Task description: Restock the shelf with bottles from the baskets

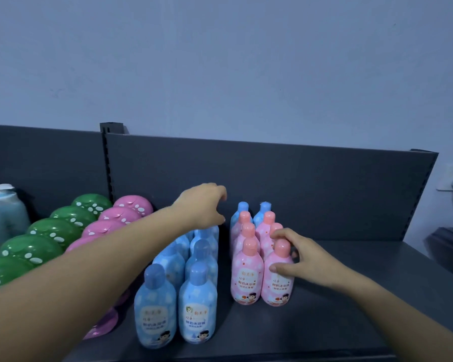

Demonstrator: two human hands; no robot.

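Observation:
Two rows of blue bottles (198, 301) and two rows of pink bottles (246, 273) stand upright on the dark shelf (338, 322), with two blue bottles (242, 209) behind the pink ones. My left hand (203, 205) reaches over the back of the blue rows, fingers curled downward; whatever is under the palm is hidden. My right hand (302, 259) grips the front right pink bottle (277, 280), with the thumb on its front and the fingers round its neck.
Green dome-capped bottles (53, 231) and pink dome-capped bottles (115, 218) fill the shelf's left side, with pale blue pump bottles (5, 207) at the far left. The dark back panel (298, 184) rises behind. Bare shelf lies right of the pink rows.

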